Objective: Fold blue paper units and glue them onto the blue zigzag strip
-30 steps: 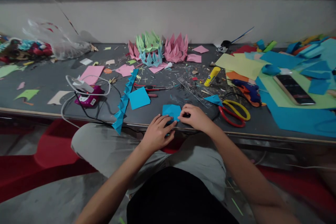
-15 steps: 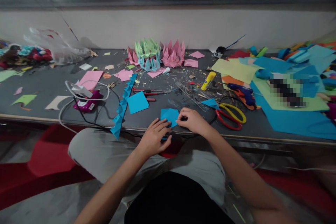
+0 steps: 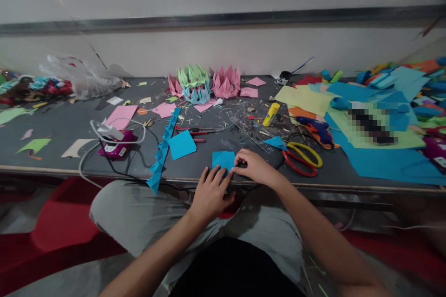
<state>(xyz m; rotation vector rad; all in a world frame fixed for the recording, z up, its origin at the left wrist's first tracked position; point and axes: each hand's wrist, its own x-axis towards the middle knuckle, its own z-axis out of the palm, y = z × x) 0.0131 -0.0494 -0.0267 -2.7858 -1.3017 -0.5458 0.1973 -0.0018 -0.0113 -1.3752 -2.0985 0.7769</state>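
A small blue paper piece (image 3: pixel 223 158) lies at the table's front edge. My left hand (image 3: pixel 213 191) rests on its lower edge, fingers spread. My right hand (image 3: pixel 253 165) pinches the paper's right side between thumb and fingers. To the left lie a blue paper square (image 3: pixel 182 144) and a long blue strip of folded points (image 3: pixel 161 155), whose lower end hangs over the edge. A folded blue triangle (image 3: pixel 276 142) touches the scissors (image 3: pixel 302 159) with red and yellow handles, right of my right hand.
Folded paper crowns (image 3: pixel 226 82) stand near the wall. A yellow glue stick (image 3: pixel 271 114), a ruler (image 3: pixel 251 134) and a blue glue gun (image 3: pixel 318 131) lie rightward. A purple power socket (image 3: pixel 116 148) with cables is at left; coloured sheets (image 3: pixel 379 162) cover the right.
The view has tilted up slightly. My left hand's fingers have moved towards the paper's right corner, close to my right fingertips. My right hand keeps its pinch there.
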